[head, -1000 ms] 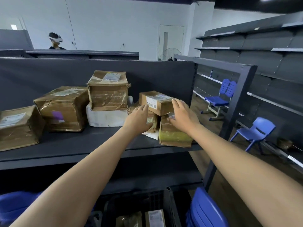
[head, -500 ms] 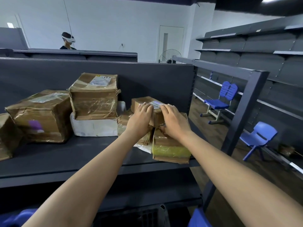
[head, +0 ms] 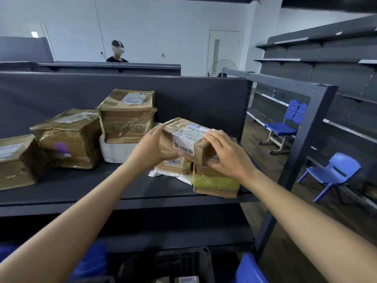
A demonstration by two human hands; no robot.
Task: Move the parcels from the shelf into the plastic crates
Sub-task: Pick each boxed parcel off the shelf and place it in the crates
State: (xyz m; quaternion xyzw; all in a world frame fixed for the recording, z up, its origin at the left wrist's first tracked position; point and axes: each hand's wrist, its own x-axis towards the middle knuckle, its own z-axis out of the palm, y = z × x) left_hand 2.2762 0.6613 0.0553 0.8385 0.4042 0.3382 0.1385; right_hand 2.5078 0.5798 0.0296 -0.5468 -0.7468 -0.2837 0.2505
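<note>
Crate: a black plastic crate [head: 183,264] is sitting at the very bottom, with a labelled parcel [head: 186,279] peeking out (only its top is showing).
Left hand: the left hand [head: 152,152] is wrapping fingers and thumb round the left end of the small parcel [head: 188,137].
Right hand: the right hand [head: 229,155] is gripping the right end, fingers on top, thumb below.
Small parcel: 2 hands are holding it tilted, just above a yellow-taped parcel [head: 214,181] lying on the shelf [head: 81,193].
Further back: a tall brown box [head: 126,119] is sitting on a white parcel [head: 116,150].
Far away: a person [head: 117,52] is standing behind the shelf wall.
</note>
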